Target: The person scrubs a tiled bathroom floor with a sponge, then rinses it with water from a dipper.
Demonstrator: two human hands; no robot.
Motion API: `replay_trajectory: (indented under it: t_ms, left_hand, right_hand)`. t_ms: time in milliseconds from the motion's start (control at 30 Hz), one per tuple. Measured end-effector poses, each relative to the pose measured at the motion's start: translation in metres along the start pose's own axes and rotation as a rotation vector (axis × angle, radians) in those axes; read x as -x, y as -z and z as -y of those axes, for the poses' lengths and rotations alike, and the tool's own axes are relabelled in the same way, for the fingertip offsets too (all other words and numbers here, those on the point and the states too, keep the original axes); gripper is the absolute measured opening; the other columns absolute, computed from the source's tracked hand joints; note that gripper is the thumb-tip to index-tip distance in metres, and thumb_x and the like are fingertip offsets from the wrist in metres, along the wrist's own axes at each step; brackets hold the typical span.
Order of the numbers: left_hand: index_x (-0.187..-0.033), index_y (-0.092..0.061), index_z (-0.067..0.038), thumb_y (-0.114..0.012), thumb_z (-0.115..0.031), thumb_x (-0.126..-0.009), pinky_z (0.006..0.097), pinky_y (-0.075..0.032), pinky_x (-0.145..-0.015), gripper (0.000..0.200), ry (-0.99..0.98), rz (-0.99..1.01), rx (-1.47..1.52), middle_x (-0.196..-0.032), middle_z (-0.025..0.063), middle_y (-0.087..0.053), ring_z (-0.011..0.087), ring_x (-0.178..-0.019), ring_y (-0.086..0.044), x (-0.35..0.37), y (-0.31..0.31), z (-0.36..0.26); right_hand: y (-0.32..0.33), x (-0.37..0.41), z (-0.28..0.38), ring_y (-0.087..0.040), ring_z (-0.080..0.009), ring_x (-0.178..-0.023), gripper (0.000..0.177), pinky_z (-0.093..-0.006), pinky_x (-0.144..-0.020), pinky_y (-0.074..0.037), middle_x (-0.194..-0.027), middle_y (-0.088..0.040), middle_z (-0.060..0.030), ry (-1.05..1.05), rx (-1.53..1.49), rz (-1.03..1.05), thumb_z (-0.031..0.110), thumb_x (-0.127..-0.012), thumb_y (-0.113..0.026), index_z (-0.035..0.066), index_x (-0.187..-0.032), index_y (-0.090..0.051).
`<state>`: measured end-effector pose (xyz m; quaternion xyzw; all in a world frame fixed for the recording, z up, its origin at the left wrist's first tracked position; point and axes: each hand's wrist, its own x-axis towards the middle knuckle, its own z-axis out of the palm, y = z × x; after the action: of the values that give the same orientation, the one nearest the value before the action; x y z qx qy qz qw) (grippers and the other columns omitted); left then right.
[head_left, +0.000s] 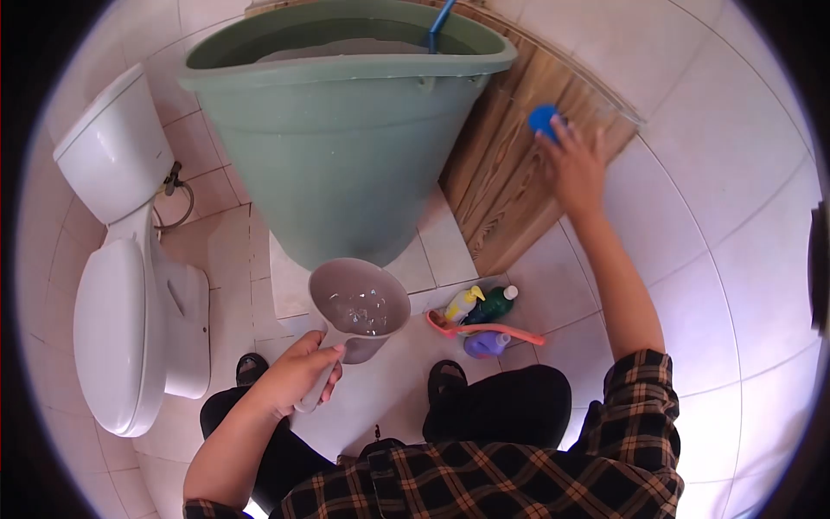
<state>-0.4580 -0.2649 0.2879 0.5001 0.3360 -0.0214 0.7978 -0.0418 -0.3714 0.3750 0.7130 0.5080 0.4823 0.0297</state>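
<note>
My left hand [303,376] is closed around the handle of a grey-brown water dipper [359,303]. The dipper's bowl is tilted toward me, with some water glinting inside. Up on the right, my right hand [577,169] presses a small rounded blue scrubber [545,121] to a wood-grain panel [510,182]. That hand is slightly blurred, and the scrubber's underside is hidden. Left of the panel stands a large green water tub [320,147], with a blue stick or pipe [441,17] dipping into it.
A white toilet [112,337] stands at the left. On the floor lie a white-and-yellow bottle [462,304], a green bottle [495,304], a purple bottle [486,344] and a long-handled pink brush [501,330]. A tiled ledge [294,290] supports the tub. Tiled wall [726,285] rises at the right.
</note>
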Motion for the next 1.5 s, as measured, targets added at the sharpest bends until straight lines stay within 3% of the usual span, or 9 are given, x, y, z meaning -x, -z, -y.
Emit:
replay_trajectory:
  t_ms: [200,333,500,667,833,1000,1133,1233,1500]
  left_hand:
    - [-0.095,-0.037,-0.006,-0.049,-0.026,-0.087,0.0223,-0.034,-0.037,0.024,-0.034,-0.007,0.039,-0.062,0.0031,-0.046,0.0101,-0.043,-0.043,0.012,-0.001,-0.001]
    - [-0.09,-0.037,-0.009,-0.049,-0.027,-0.087,0.0218,-0.033,-0.036,0.022,-0.06,-0.028,0.035,-0.062,0.0032,-0.045,0.0099,-0.043,-0.043,0.016,0.004,0.005]
    - [-0.087,-0.037,-0.008,-0.049,-0.027,-0.087,0.0222,-0.035,-0.037,0.023,-0.035,-0.083,0.082,-0.063,0.0032,-0.046,0.0102,-0.044,-0.044,0.021,0.016,0.02]
    - [-0.088,-0.038,-0.007,-0.049,-0.026,-0.088,0.0221,-0.036,-0.037,0.022,-0.032,-0.126,0.048,-0.063,0.0032,-0.047,0.0102,-0.044,-0.044,0.024,0.022,0.026]
    - [-0.089,-0.039,-0.007,-0.047,-0.026,-0.088,0.0217,-0.035,-0.037,0.021,-0.005,-0.129,0.066,-0.062,0.003,-0.046,0.0099,-0.044,-0.044,0.028,0.027,0.03]
    - [-0.088,-0.041,-0.006,-0.046,-0.027,-0.088,0.0212,-0.035,-0.037,0.021,-0.016,-0.138,0.058,-0.061,0.0023,-0.046,0.0094,-0.044,-0.043,0.025,0.034,0.038]
    - [-0.086,-0.041,-0.007,-0.046,-0.028,-0.088,0.021,-0.034,-0.037,0.021,0.01,-0.138,0.041,-0.061,0.0022,-0.046,0.0091,-0.044,-0.043,0.029,0.03,0.041]
    - [-0.085,-0.041,-0.008,-0.047,-0.029,-0.088,0.0207,-0.034,-0.037,0.022,0.002,-0.158,0.071,-0.061,0.0022,-0.046,0.0091,-0.043,-0.042,0.031,0.035,0.045]
    - [-0.085,-0.041,-0.009,-0.047,-0.03,-0.088,0.021,-0.034,-0.037,0.022,-0.002,-0.264,-0.015,-0.06,0.0027,-0.047,0.0095,-0.042,-0.042,0.034,0.036,0.049]
  right_hand:
    - [-0.002,0.039,0.011,-0.044,-0.032,-0.113,0.043,-0.0451,-0.093,-0.036,-0.131,-0.038,-0.0142,-0.383,-0.254,-0.351,0.016,-0.073,-0.063,0.025,-0.114,-0.053]
    - [-0.072,0.107,0.058,-0.048,-0.0359,-0.095,0.058,-0.0449,-0.081,-0.041,-0.11,-0.045,-0.0194,-0.601,-0.304,-0.338,0.019,-0.075,-0.064,0.027,-0.126,-0.039]
    - [-0.038,0.052,0.014,-0.048,-0.0335,-0.085,0.057,-0.0427,-0.069,-0.038,-0.094,-0.046,-0.0164,-0.613,-0.218,-0.378,0.028,-0.078,-0.059,0.021,-0.129,-0.035]
    - [-0.008,0.018,-0.014,-0.049,-0.0333,-0.085,0.056,-0.0437,-0.072,-0.037,-0.093,-0.05,-0.0155,-0.753,-0.27,-0.355,0.032,-0.082,-0.053,0.017,-0.132,-0.031]
    - [-0.046,0.083,0.05,-0.049,-0.0383,-0.099,0.063,-0.0446,-0.082,-0.039,-0.11,-0.051,-0.0241,-1.083,-0.596,-0.26,0.035,-0.083,-0.05,0.003,-0.132,-0.026]
    - [-0.081,0.103,0.082,-0.05,-0.0401,-0.1,0.068,-0.0424,-0.085,-0.04,-0.115,-0.048,-0.0269,-1.19,-0.731,-0.411,0.033,-0.082,-0.052,-0.001,-0.132,-0.021]
    - [-0.016,0.032,0.015,-0.055,-0.0387,-0.094,0.064,-0.0408,-0.081,-0.043,-0.11,-0.053,-0.0246,-1.08,-0.709,-0.408,0.034,-0.082,-0.054,0.001,-0.13,-0.026]
    - [-0.019,0.021,0.002,-0.057,-0.0404,-0.085,0.058,-0.0437,-0.073,-0.045,-0.105,-0.055,-0.0231,-1.032,-0.635,-0.574,0.027,-0.079,-0.058,0.0,-0.125,-0.033]
    - [-0.092,0.135,0.122,-0.047,-0.0373,-0.108,0.069,-0.0401,-0.091,-0.038,-0.123,-0.041,-0.027,-1.454,-0.868,-0.299,0.032,-0.081,-0.056,-0.001,-0.131,-0.022]
